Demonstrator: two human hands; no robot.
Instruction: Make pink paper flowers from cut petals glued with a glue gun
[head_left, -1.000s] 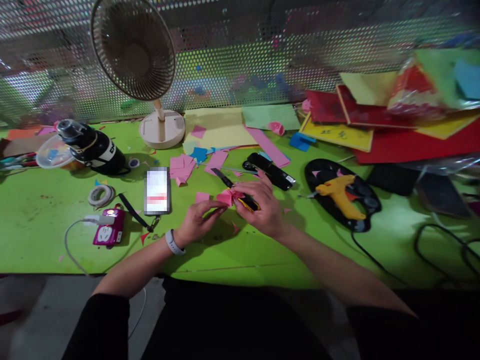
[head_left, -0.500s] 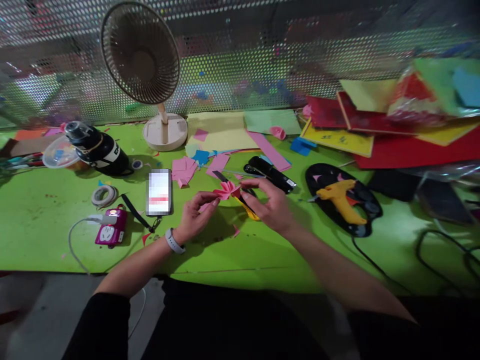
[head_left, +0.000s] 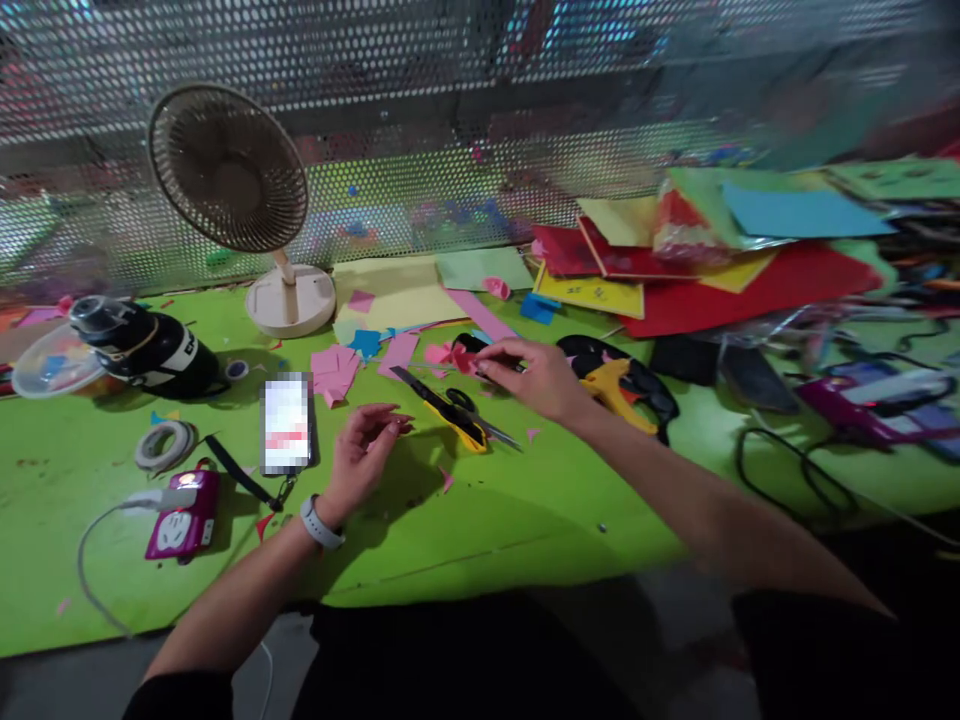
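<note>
My right hand (head_left: 536,378) reaches out over the green table (head_left: 525,500), its fingertips pinched on a folded pink paper piece (head_left: 450,355) held near a black stapler-like tool (head_left: 480,345). My left hand (head_left: 364,450), with a white watch on the wrist, hovers palm up, fingers curled loosely and nothing in them. Yellow-handled scissors (head_left: 450,412) lie on the table between the two hands. Pink paper squares (head_left: 334,368) lie beyond my left hand.
A phone (head_left: 286,424) lies left of my left hand. A small fan (head_left: 240,200), a black bottle (head_left: 150,350), tape rolls (head_left: 163,445), a magenta power strip (head_left: 184,515), a yellow glue gun (head_left: 619,390) on a black tray, and stacked coloured paper (head_left: 712,250) surround the area.
My right hand let go of the scissors, now lying on the table, and carried the pink paper piece away to the far right. My left hand released it and opened. The view shifted.
</note>
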